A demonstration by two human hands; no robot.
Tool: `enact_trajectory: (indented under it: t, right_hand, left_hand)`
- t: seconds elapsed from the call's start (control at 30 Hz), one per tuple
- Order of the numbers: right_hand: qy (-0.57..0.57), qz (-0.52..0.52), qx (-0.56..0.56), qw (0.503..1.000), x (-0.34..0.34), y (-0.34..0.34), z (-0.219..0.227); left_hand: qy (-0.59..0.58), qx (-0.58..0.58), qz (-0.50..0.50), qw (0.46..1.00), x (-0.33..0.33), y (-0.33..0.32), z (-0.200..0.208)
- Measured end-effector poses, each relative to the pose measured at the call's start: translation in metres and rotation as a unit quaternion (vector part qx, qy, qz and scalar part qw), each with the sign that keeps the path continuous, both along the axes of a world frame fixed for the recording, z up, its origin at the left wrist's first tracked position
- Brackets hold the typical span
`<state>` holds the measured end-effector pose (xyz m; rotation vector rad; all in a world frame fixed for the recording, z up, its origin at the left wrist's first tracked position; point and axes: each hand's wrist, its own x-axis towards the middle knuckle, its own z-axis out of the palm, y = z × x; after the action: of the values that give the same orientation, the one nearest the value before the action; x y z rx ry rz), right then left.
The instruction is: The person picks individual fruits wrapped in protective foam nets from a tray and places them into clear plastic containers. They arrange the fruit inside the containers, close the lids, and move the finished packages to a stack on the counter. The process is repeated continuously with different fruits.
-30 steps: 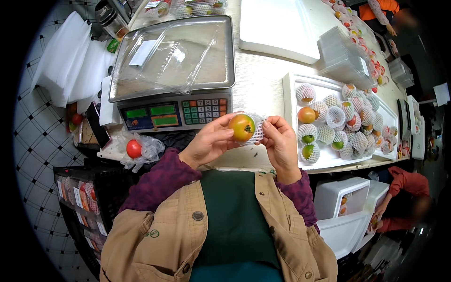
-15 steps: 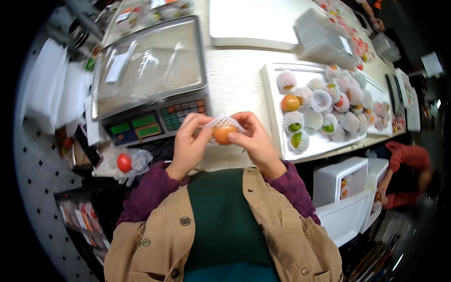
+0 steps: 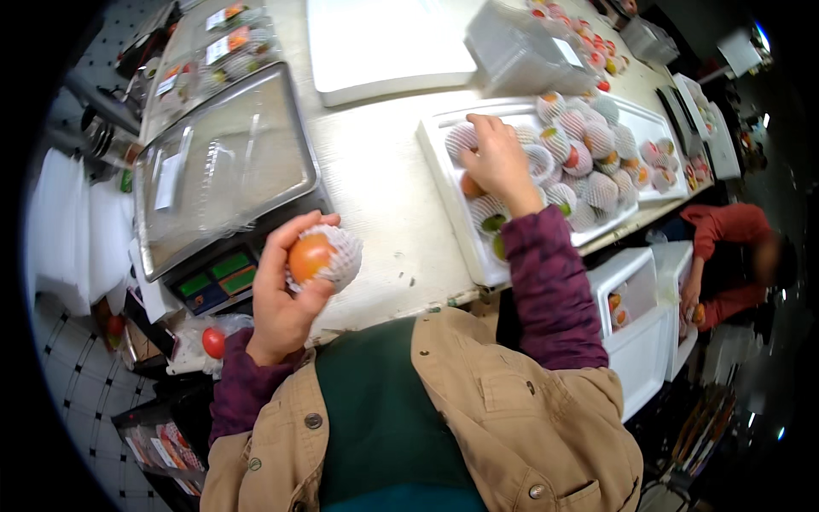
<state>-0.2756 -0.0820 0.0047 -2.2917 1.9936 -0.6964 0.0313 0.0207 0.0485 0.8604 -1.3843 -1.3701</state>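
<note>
My left hand [image 3: 286, 286] is closed around an orange-red tomato [image 3: 310, 257], whose white foam net [image 3: 343, 260] covers its right side and leaves the rest bare. At the left end of a white foam box [image 3: 456, 213], my right hand [image 3: 499, 160] reaches in, thumb and fingers bent about a foam-netted tomato [image 3: 460, 139]. The hand partly hides that tomato. A bare orange tomato [image 3: 471, 185] lies just below the right thumb, and several netted tomatoes [image 3: 589, 136] fill the box, some orange, some green. One white foam net [image 3: 538, 162] stands with its round opening up.
A scale [image 3: 226, 162] with clear plastic on its tray stands at left. Beyond are a white foam lid [image 3: 388, 51] and clear plastic boxes [image 3: 525, 51]. A red tomato [image 3: 213, 343] in a plastic bag sits at lower left. Another person [image 3: 725, 256] works at far right.
My hands have parted. The tomato, with its net, has gone left and nearer in my left hand, while my right hand has left it and moved right into the foam box.
</note>
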Motion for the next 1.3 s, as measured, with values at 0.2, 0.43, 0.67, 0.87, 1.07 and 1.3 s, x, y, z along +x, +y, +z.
enact_trajectory:
  t: [0.2, 0.43, 0.67, 0.87, 1.07, 1.3]
  right_hand:
    - [-0.082, -0.040, 0.063, 0.994, -0.005, -0.036, 0.007]
    - [-0.182, 0.223, -0.127, 0.949, 0.177, -0.044, 0.073]
    - [-0.008, 0.127, -0.043, 0.991, 0.247, -0.078, 0.036]
    - [-0.110, 0.159, -0.129, 0.973, 0.156, -0.044, 0.038]
    - [0.128, -0.236, 0.064, 0.961, -0.034, -0.015, 0.057]
    - [0.040, -0.218, -0.018, 0.975, -0.103, 0.005, 0.013]
  left_hand:
    - [0.051, -0.060, 0.161, 0.984, 0.087, -0.048, 0.038]
    - [-0.411, -0.166, 0.279, 0.852, 0.116, -0.123, 0.050]
    - [-0.625, -0.327, 0.250, 0.664, 0.116, -0.179, -0.001]
    - [-0.527, -0.322, 0.227, 0.753, 0.103, -0.148, 0.025]
    - [-0.301, -0.252, 0.173, 0.903, 0.067, -0.065, 0.038]
    - [-0.212, -0.141, -0.063, 0.965, -0.019, -0.036, 0.026]
